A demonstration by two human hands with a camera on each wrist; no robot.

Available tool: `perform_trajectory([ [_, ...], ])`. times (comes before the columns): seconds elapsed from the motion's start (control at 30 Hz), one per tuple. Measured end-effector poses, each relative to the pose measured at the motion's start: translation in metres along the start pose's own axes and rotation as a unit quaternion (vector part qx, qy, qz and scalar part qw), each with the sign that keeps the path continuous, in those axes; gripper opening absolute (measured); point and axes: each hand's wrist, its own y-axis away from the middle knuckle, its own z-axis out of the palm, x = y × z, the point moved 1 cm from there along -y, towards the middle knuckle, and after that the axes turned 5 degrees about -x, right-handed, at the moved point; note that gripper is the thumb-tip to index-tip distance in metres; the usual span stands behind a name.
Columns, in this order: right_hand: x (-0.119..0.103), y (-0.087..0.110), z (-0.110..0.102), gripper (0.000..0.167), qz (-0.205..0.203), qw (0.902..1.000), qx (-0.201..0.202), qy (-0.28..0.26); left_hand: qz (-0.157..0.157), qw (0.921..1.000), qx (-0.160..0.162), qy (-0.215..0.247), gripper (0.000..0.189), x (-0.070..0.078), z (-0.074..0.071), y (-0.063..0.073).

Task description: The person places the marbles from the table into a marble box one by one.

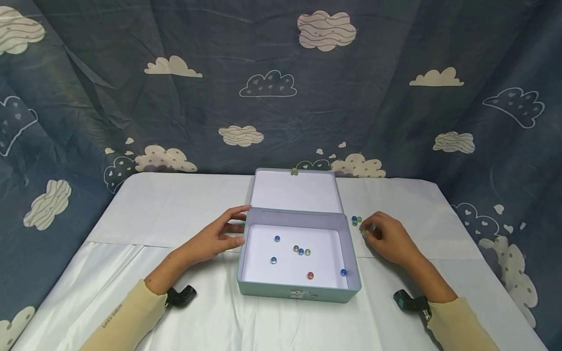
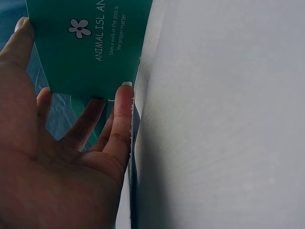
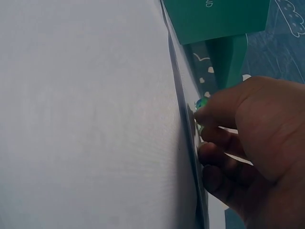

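Observation:
A green tin box [image 1: 272, 288] stands with its hinged lid [image 1: 296, 192] folded back behind it. Inside lie several glass marbles: blue ones, greenish ones and a red one [image 1: 310, 275]. My left hand [image 1: 212, 240] rests its spread fingers and thumb against the box's left wall, also seen beside the printed green side [image 2: 86, 62] in the left wrist view. To the right of the box, my right hand [image 1: 391, 239] pinches a green marble [image 1: 362, 231] between thumb and forefinger at the cloth. Just beyond those fingertips sits a small cluster of blue and green marbles [image 1: 354, 219].
White cloth [image 1: 184, 195] covers the table and shows folds near the front. A dark curtain with cloud prints [image 1: 281, 44] hangs behind and at both sides. The metal clasp [image 1: 294, 171] sits on the lid's far edge.

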Motion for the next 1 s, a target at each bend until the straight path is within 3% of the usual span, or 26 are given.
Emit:
perform_trajectory([
  [0.3,-0.003,0.001,0.002,0.018,-0.002,1.0000,0.002,-0.005,-0.002,1.0000,0.003,-0.003,0.076,-0.003,0.000,0.001],
  [0.6,-0.016,0.004,0.000,0.023,-0.038,0.9985,0.027,-0.030,-0.001,1.0000,0.000,0.004,0.076,-0.003,0.000,0.001],
  [0.87,-0.033,0.007,-0.017,0.029,-0.079,0.9924,0.056,-0.076,-0.003,1.0000,0.001,-0.001,0.076,-0.004,0.000,0.001],
  [1.0,-0.039,0.007,-0.021,0.031,-0.097,0.9894,0.048,-0.096,-0.005,1.0000,0.004,-0.002,0.076,-0.004,-0.001,0.001],
])
